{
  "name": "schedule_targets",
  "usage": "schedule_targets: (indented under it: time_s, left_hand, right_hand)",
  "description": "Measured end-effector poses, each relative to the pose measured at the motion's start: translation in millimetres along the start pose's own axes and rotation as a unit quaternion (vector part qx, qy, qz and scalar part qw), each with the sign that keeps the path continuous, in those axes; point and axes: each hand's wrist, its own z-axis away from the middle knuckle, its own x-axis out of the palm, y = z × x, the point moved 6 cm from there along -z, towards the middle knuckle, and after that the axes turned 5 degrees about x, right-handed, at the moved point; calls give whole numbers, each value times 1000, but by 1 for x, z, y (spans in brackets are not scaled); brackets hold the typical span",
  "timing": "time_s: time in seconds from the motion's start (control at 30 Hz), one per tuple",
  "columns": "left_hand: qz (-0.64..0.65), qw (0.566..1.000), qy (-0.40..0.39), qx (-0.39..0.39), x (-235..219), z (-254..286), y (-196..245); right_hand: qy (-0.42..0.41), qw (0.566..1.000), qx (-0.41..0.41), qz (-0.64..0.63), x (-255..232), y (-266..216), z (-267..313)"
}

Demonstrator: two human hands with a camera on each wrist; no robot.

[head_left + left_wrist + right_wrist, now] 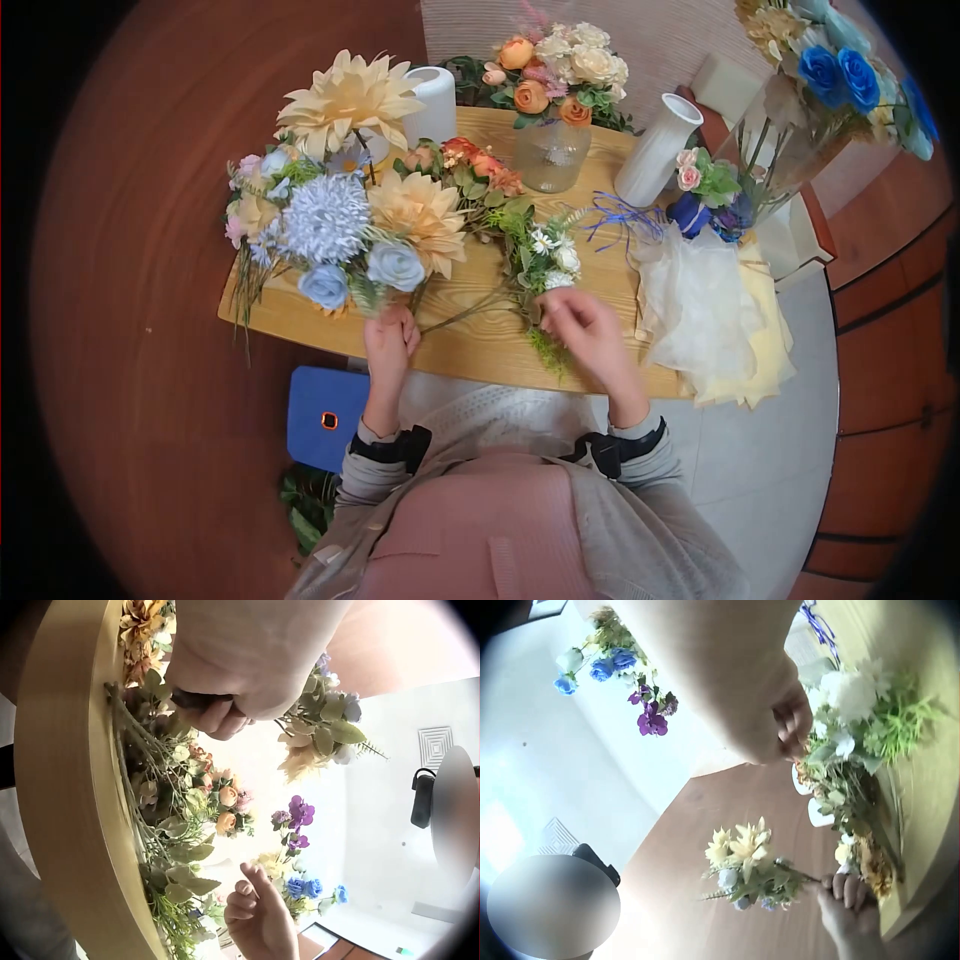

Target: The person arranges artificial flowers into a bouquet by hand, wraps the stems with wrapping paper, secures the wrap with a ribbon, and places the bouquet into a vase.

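My left hand (392, 335) grips the stems of a mixed bouquet (325, 218) over the table's near left part. Pale blue blooms, light blue roses and large peach flowers make up its head, which leans left and away from me. The right wrist view shows the bouquet (754, 862) from the side, its stems in the left fist. My right hand (588, 335) hovers by a bunch of small white flowers (562, 258) and greenery. Its fingers are loosely bent, with nothing visible between them in the left wrist view. Leafy stems (470, 312) lie on the table between both hands.
Orange and cream roses stand in a glass vase (553, 155) at the back of the wooden table (480, 350). A white vase (655, 150) tilts beside it. Sheer wrapping (695, 300) hangs over the right edge near blue ribbon (625, 215). Blue roses (838, 75) rise at far right.
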Motion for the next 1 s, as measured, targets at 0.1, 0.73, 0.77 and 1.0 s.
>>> schedule_targets:
  time_s: [0.1,0.73,0.77,1.0]
  left_hand:
    - [-20,1000,18,12,-1,0,-3]
    - [15,998,-66,-5,-9,8,-14]
    - [16,998,-66,-5,-8,8,-16]
    - [-8,995,-63,-83,3,17,-27]
  right_hand:
    - [-124,985,-21,122,43,-19,1]
    - [125,961,10,245,-1,16,22]
    - [148,947,-4,284,-7,11,26]
    - [265,959,-99,36,-34,-23,48]
